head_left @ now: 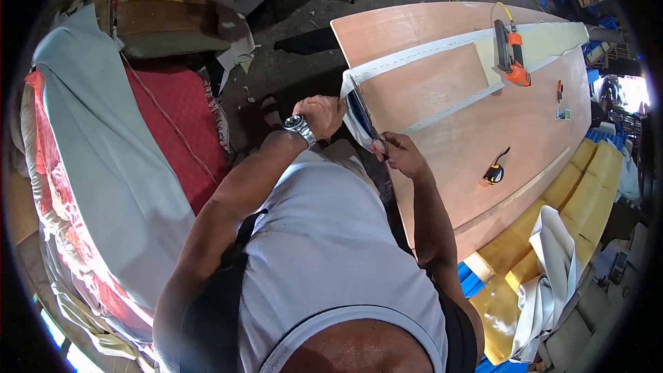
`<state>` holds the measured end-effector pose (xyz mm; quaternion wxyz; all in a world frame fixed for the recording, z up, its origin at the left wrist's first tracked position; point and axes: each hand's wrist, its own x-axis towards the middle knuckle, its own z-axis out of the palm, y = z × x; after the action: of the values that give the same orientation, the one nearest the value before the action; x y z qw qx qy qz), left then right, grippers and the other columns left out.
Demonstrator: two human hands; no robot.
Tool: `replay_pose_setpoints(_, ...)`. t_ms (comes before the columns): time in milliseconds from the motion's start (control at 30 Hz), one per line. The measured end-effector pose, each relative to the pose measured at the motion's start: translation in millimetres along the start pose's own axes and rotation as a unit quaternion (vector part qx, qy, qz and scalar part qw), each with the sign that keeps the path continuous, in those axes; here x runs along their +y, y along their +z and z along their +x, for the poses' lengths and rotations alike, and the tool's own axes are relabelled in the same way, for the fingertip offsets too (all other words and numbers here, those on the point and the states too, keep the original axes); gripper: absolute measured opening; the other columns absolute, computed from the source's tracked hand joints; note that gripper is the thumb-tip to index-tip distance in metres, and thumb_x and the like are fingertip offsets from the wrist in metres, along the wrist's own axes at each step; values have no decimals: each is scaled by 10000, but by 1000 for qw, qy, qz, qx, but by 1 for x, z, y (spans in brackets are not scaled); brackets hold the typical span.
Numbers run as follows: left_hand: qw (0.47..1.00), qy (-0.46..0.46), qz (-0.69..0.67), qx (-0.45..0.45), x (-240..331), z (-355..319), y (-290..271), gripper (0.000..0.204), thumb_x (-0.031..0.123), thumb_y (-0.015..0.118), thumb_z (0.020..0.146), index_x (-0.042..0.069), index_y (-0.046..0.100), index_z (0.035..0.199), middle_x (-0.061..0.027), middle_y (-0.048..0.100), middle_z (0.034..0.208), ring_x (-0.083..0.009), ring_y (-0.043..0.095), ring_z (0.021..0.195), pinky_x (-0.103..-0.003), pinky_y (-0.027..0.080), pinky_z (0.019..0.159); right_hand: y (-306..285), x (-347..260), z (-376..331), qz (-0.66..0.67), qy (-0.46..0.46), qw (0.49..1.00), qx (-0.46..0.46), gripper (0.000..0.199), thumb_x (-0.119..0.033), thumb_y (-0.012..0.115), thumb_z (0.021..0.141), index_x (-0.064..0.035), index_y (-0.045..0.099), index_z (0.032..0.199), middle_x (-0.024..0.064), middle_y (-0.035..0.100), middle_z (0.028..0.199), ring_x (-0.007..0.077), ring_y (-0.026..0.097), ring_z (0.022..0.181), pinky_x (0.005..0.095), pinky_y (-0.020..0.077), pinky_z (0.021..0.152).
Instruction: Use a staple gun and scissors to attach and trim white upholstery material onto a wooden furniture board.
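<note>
A long strip of pale fabric [442, 47] lies across a large plywood board [497, 124]. My left hand [320, 115], with a steel wristwatch [299, 128] on the wrist, grips the strip's near end at the board's edge. My right hand [400, 154] holds a pair of large dark scissors [362, 116], whose blades run up into the end of the fabric between both hands. I look straight down over my grey sleeveless shirt.
An orange and black power tool [511, 55] rests on the strip farther along the board. A small black and yellow tape measure [493, 174] lies on the bare wood. Yellow foam slabs [587, 193] and pale cloth [552, 269] sit right; a draped couch frame [103, 159] stands left.
</note>
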<state>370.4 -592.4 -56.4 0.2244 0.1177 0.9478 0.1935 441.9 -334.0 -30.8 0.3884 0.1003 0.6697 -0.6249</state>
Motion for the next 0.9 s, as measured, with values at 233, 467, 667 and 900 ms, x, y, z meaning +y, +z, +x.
replay_pose_setpoints(233, 995, 69, 54, 48, -10, 5, 14, 475, 394, 462, 1038, 20, 732, 926, -238, 753, 906, -405, 748, 864, -520, 618, 776, 0, -15, 13, -30, -72, 997, 0, 207, -110, 580, 1020, -10, 638, 849, 19, 618, 741, 102, 538, 663, 278, 451, 616)
replay_pose_setpoints(467, 1000, 7, -4, 8, -14, 4, 18, 473, 400, 452, 1048, 37, 750, 1002, -255, 750, 964, -416, 744, 921, -508, 608, 844, 0, -26, 11, -164, -37, 985, 33, 165, -61, 612, 994, 28, 680, 872, 31, 639, 728, 111, 575, 679, 284, 486, 649)
replay_pose_setpoints(667, 951, 3, -292, -106, -42, 18, 37, 545, 470, 429, 1093, 17, 724, 1024, -158, 743, 822, -293, 718, 736, -443, 588, 738, -12, -19, 16, -98, -20, 995, -13, 147, -54, 615, 978, 23, 691, 877, 29, 659, 736, 105, 594, 690, 284, 494, 664)
replay_pose_setpoints(900, 929, -35, -324, -177, -51, 44, 60, 648, 562, 420, 1083, 2, 731, 985, -120, 755, 842, -199, 703, 781, -377, 565, 780, -7, -4, 11, -153, -49, 987, 28, 132, -90, 653, 948, 17, 691, 882, 40, 665, 743, 130, 612, 704, 302, 499, 684)
